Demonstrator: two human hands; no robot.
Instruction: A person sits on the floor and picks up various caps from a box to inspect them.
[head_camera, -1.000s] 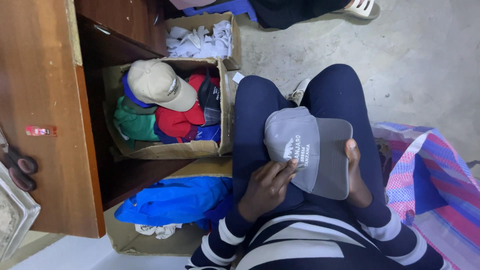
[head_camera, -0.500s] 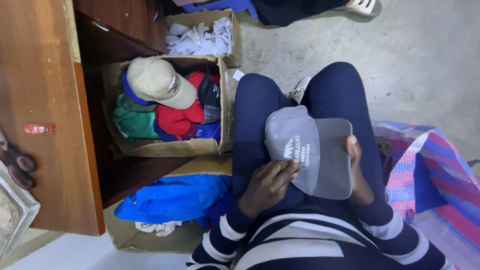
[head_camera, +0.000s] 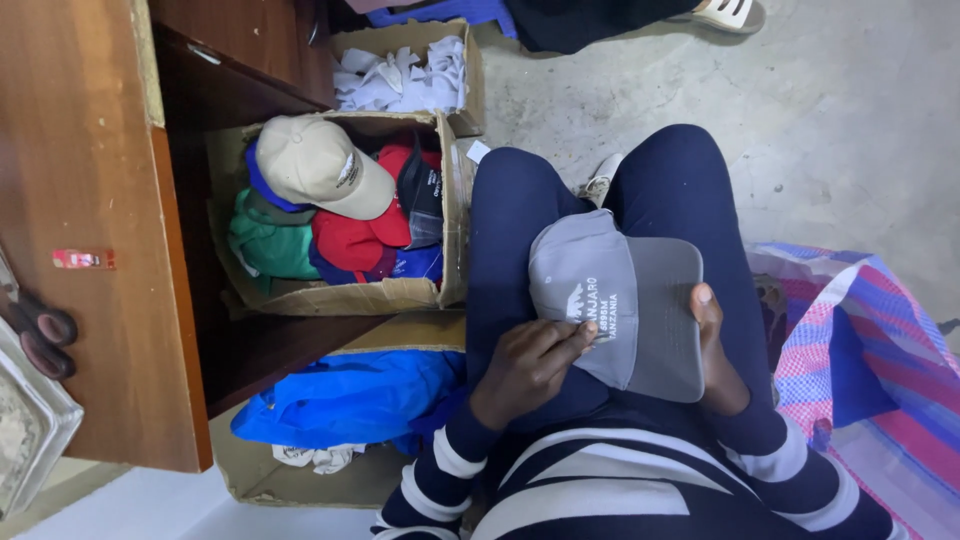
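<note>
Grey cap (head_camera: 625, 300) on lap: left hand (head_camera: 528, 365) pinches its crown, right hand (head_camera: 712, 345) grips the brim. Cap box (head_camera: 440, 290) left of the hands sits full (sorting looks early).

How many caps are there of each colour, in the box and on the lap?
Counting only caps that show clearly; some in the cardboard box are piled and partly hidden.
Grey cap, on the lap, held by the left hand and right hand: 1
Beige cap: 1
Red cap: 1
Green cap: 1
Black cap: 1
Total: 5
</note>
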